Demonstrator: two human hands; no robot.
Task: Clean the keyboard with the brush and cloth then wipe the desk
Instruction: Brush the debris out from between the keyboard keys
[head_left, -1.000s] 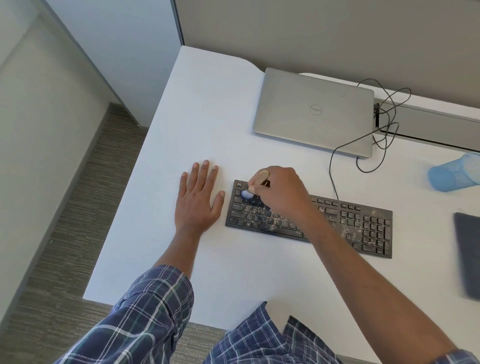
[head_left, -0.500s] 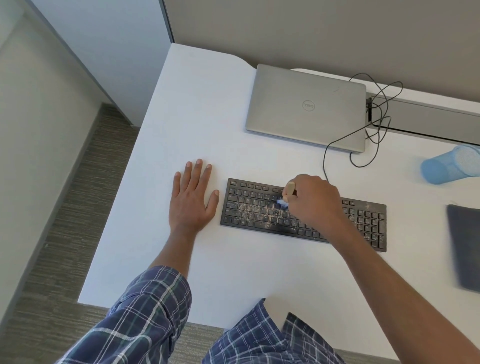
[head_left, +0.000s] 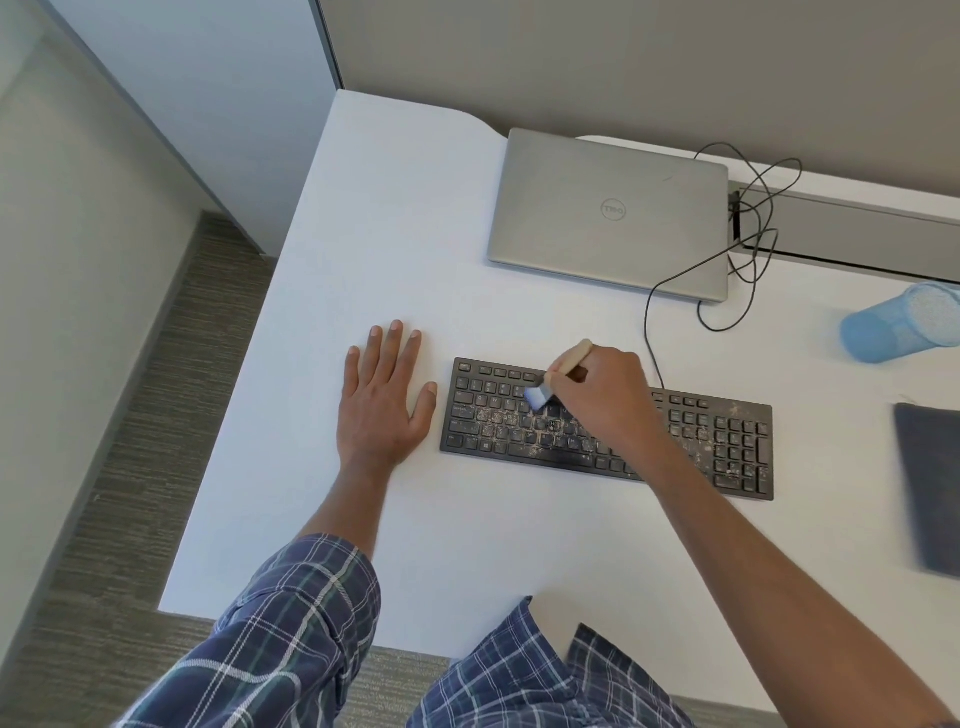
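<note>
**A:** How does the keyboard look?

**B:** The flat black plastic keyboard (head_left: 498, 421) lies right of centre, its long side tilted slightly down to the right. Pale crumbs speckle the middle letter rows and the number pad at its right end.

**A:** And the person's hands?

**B:** The right hand (head_left: 602, 395) is curled round the pale wooden handle of a small blue-bristled brush (head_left: 560, 373). The bristles touch the upper letter rows, left of the keyboard's middle. The left hand (head_left: 382, 405) lies flat on the desk with fingers straight and spread. It holds nothing and sits just beside the keyboard's left end.

**A:** What about the surface and the room?

**B:** The smooth white desk (head_left: 415, 234) has a beige partition wall behind it. Grey striped carpet (head_left: 130, 415) runs down the left of the frame.

**A:** How many of each thing?

**B:** One keyboard and one brush. One dark grey-blue cloth (head_left: 930, 488) lies at the right edge. One closed silver laptop (head_left: 610, 213) sits above the keyboard. One thin black cable (head_left: 647, 317) loops beside the laptop. One blue see-through cup (head_left: 883, 332) lies on its side at the upper right. A blue plaid shirt (head_left: 291, 623) fills the bottom of the frame.
</note>
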